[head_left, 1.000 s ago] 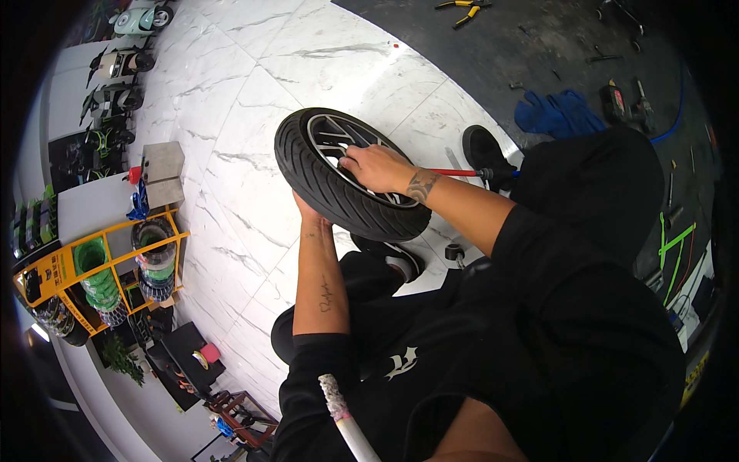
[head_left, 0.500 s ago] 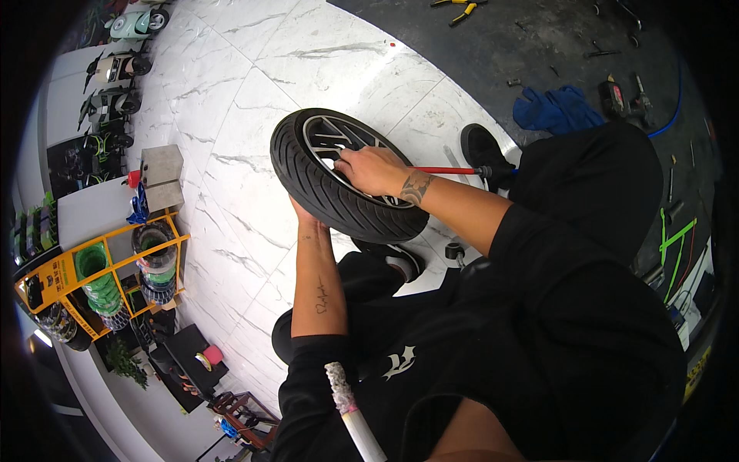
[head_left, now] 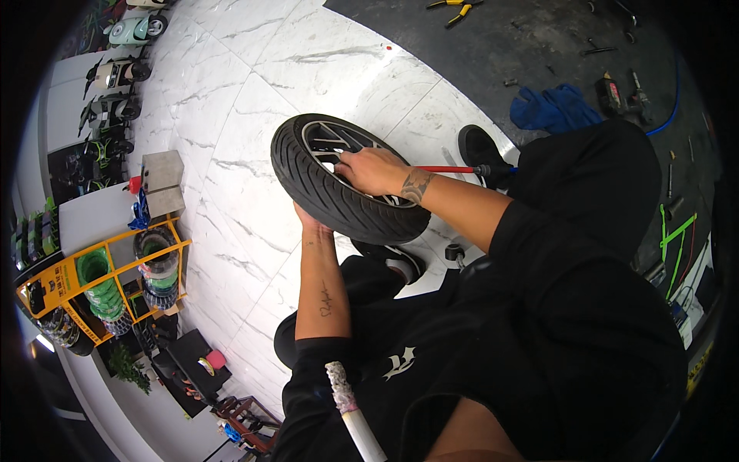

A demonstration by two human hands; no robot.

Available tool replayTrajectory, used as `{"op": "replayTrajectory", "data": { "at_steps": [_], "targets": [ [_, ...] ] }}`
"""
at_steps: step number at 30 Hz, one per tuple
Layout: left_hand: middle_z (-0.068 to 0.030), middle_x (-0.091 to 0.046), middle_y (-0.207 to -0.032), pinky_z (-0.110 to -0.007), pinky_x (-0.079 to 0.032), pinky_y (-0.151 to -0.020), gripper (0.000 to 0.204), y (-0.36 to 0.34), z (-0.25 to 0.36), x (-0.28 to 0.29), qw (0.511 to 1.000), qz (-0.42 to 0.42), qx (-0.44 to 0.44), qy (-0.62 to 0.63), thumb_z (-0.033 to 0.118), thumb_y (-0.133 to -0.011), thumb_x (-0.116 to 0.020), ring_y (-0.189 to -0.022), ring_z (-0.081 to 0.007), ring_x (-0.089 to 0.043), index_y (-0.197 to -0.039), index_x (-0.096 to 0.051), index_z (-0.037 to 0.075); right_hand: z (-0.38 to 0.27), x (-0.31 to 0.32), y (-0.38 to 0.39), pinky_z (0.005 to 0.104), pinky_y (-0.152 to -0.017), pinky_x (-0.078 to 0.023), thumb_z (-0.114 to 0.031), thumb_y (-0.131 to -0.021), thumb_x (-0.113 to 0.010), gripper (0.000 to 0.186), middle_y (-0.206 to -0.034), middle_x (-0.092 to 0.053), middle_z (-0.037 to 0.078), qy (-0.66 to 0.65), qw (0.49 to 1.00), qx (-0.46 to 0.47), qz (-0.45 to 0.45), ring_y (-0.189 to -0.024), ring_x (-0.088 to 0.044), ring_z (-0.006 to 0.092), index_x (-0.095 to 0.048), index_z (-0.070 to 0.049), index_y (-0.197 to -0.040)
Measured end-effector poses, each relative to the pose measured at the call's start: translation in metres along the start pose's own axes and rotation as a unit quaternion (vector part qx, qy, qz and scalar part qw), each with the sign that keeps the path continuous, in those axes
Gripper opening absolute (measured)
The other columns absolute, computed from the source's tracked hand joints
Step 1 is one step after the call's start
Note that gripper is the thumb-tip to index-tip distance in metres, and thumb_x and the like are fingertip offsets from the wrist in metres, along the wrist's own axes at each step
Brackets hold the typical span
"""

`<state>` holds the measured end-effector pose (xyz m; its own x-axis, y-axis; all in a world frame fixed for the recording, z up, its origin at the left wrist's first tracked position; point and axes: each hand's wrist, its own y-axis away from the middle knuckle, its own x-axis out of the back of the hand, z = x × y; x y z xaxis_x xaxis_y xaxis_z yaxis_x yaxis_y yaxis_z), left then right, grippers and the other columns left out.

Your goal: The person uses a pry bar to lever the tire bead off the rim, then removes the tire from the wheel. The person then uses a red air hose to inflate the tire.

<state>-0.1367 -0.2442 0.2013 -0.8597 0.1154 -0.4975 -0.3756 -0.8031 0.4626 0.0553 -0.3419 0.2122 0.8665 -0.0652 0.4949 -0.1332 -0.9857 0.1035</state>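
Note:
A wheel (head_left: 339,189) with a black treaded tyre and a dark spoked rim leans tilted between my legs. My left hand (head_left: 312,220) holds the tyre from its lower left side, its fingers hidden behind the tread. Over the rim, my right hand (head_left: 373,171) reaches in near the spokes with bent, closed fingers. What those fingers hold cannot be made out; a small white patch shows beside them. From behind my right wrist a red tube (head_left: 443,169) runs to a dark coupling (head_left: 483,170) near my shoe.
A lit cigarette (head_left: 352,412) with long ash juts up from below. On the dark mat lie a blue cloth (head_left: 554,108), yellow-handled pliers (head_left: 459,14) and a blue hose (head_left: 676,100). A dark socket-like tool (head_left: 454,252) lies nearby. Left stand a yellow tyre rack (head_left: 115,269) and several scooters (head_left: 115,73).
The wheel has tipped slightly, its upper edge a little lower. My left hand and forearm have shifted slightly down and right; my right hand stays at the rim.

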Motion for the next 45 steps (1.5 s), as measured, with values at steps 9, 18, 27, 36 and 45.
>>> {"op": "replayTrajectory", "data": {
  "at_steps": [9,18,27,36,45],
  "targets": [
    [-0.0139,-0.076,-0.112,-0.045,-0.067,-0.08,0.049,0.002,0.0,0.003,1.0,-0.017,0.004,0.008,0.042,-0.115,-0.042,-0.094,-0.0314,-0.076,-0.126,-0.071,0.004,-0.005,0.004,0.002,0.0577,-0.084,-0.059,-0.039,-0.113,-0.049,0.041,-0.097,-0.077,0.024,-0.006,1.0,-0.005,-0.014,-0.096,-0.075,0.0456,-0.07,-0.004,-0.113],
    [-0.015,-0.076,-0.118,-0.047,-0.066,-0.089,0.046,-0.012,-0.001,0.019,1.0,-0.025,0.005,-0.013,0.038,-0.115,-0.043,-0.102,-0.0322,-0.075,-0.132,-0.069,0.004,-0.002,0.002,0.002,0.0574,-0.088,-0.058,-0.04,-0.112,-0.048,0.044,-0.101,-0.078,0.024,0.013,1.0,0.007,0.005,-0.1,-0.075,0.0463,-0.073,-0.004,-0.11],
    [-0.0148,-0.076,-0.115,-0.048,-0.065,-0.087,0.049,-0.006,-0.001,0.008,1.0,-0.023,-0.013,-0.013,0.042,-0.114,-0.042,-0.101,-0.0329,-0.074,-0.129,-0.07,0.005,-0.006,0.005,0.004,0.0569,-0.087,-0.059,-0.04,-0.113,-0.048,0.044,-0.1,-0.078,0.024,0.024,1.0,0.01,-0.008,-0.097,-0.075,0.0458,-0.074,-0.005,-0.112],
    [-0.0151,-0.076,-0.115,-0.047,-0.065,-0.086,0.048,-0.013,0.003,0.025,0.997,-0.077,0.006,0.004,0.041,-0.114,-0.042,-0.099,-0.0323,-0.074,-0.129,-0.07,0.005,-0.006,0.004,0.003,0.0566,-0.086,-0.059,-0.04,-0.113,-0.048,0.044,-0.101,-0.078,0.023,0.023,1.0,0.007,-0.004,-0.098,-0.075,0.0453,-0.074,-0.005,-0.112],
    [-0.0135,-0.076,-0.121,-0.047,-0.066,-0.089,0.048,-0.005,0.028,0.023,0.986,0.046,-0.016,-0.162,0.04,-0.115,-0.045,-0.101,-0.0303,-0.075,-0.141,-0.064,0.004,0.021,0.021,-0.022,0.0559,-0.088,-0.056,-0.047,-0.113,-0.05,0.047,-0.095,-0.076,0.023,-0.016,0.997,0.07,-0.037,-0.095,-0.073,0.0478,-0.071,-0.005,-0.111]
  ]
}}
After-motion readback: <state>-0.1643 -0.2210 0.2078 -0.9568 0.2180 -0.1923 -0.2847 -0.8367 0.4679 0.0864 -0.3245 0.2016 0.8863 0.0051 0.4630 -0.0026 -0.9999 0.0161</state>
